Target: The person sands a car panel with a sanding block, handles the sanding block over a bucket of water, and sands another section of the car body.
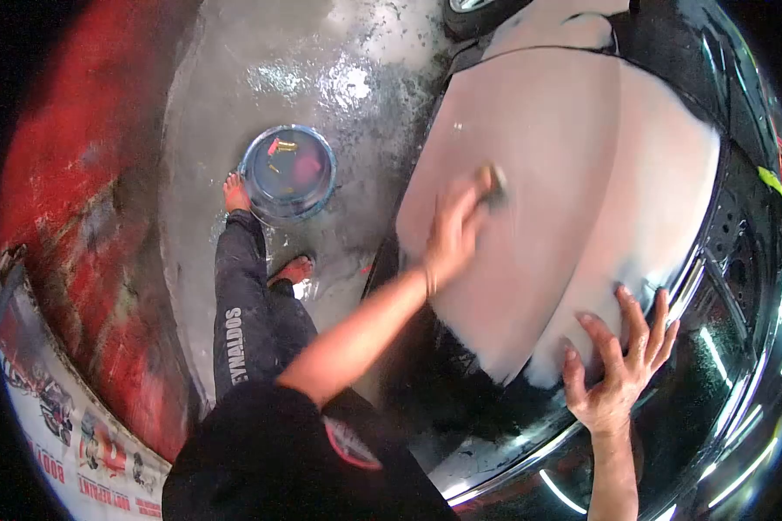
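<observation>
My left hand [457, 227], smeared by motion, has its fingers closed on a small sanding block [497, 186]. The block is blurred, tan on top and dark along its side, and lies against a car's panel [539, 208]. A dull pinkish-grey coat covers most of that panel, with a crease running along it. Glossy black shows around the coat's edges. My right hand [619, 369] rests with fingers spread on the lower right part of the panel, near the chrome trim, and holds nothing.
On the wet grey floor [208, 113] stands a round tub [248, 187] of water with small yellow and pink pieces in it. My bare feet are beside it. Red, worn flooring [87, 174] and a printed banner [96, 451] lie at the left. A tyre [467, 21] shows at the top.
</observation>
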The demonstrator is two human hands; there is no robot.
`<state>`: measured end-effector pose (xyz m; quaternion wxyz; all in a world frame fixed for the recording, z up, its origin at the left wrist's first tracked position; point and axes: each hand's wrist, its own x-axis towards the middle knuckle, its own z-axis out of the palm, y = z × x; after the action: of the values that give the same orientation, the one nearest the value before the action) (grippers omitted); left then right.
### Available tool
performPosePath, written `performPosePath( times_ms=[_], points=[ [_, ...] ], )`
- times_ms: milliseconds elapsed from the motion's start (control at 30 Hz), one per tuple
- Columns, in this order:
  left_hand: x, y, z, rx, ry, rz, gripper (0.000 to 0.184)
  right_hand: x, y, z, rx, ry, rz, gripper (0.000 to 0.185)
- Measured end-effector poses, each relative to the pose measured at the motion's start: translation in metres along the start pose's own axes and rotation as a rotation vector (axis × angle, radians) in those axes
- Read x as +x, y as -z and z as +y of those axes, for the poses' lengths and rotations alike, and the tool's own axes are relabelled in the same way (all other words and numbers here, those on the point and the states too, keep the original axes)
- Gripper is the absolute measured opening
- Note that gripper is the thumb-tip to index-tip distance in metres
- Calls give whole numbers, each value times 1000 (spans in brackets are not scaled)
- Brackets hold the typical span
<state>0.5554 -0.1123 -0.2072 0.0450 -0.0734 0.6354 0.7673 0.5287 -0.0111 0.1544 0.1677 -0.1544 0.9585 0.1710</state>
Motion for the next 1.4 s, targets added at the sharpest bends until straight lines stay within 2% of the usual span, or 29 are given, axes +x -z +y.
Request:
performPosePath(
  times_ms=[33,100,167,200,233,267,333,400,500,567,633,700,767,800,867,900,967,1033,1100,1133,1200,1300,1367,1400],
  points=[
    [35,-8,-32,0,95,121,52,0,-1,0,-3,1,-1,30],
    [102,-1,-72,34,241,72,53,-3,-4,2,-26,21,9,33],
    [90,-3,-55,85,242,116,50,-5,-4,3,-18,24,14,34],
    [71,-2,-40,115,252,128,48,-8,-2,3,-16,22,13,34],
    [26,0,-11,19,254,99,47,-6,-3,3,-10,23,23,34],
    [-33,-8,-9,77,17,120,51,-6,-4,3,-6,26,31,33],
    [-130,13,71,80,69,-88,68,-7,-4,3,-4,32,31,34],
    [-180,18,90,9,122,-114,69,-7,-4,4,-24,42,36,36],
    [-137,16,36,96,30,-14,60,-9,-9,7,-46,58,44,36],
    [-89,7,-55,76,149,109,52,-10,-11,10,-58,70,49,37],
    [-28,21,-82,12,359,94,54,-11,-14,10,-67,69,63,38],
    [-41,13,-87,76,369,116,55,-12,-13,10,-60,64,62,38],
    [-77,13,-57,86,381,74,57,-11,-12,9,-45,57,75,38],
    [-115,11,-25,68,270,89,57,-11,-12,9,-39,54,82,37],
    [-181,22,46,97,153,-28,67,-12,-12,10,-12,53,73,36],
    [-203,21,66,57,204,-69,67,-12,-10,11,-11,52,60,36],
    [-193,17,57,28,170,-49,68,-12,-8,11,-8,46,37,35],
    [-119,19,25,78,24,0,59,-11,-7,14,-22,56,25,35],
    [-31,0,-34,25,-1,159,53,-10,-8,13,-40,60,9,35],
    [18,-6,-62,25,41,206,44,-10,-9,12,-44,53,9,34],
    [81,-5,-80,-33,193,195,39,-11,-9,11,-35,40,-7,34],
    [40,-9,-64,1,50,187,45,-11,-6,11,-20,33,0,33],
    [-45,3,6,71,27,73,63,-10,-5,11,-9,30,2,31],
    [-85,9,36,65,48,19,66,-9,-5,10,-1,29,0,30]
  ],
)
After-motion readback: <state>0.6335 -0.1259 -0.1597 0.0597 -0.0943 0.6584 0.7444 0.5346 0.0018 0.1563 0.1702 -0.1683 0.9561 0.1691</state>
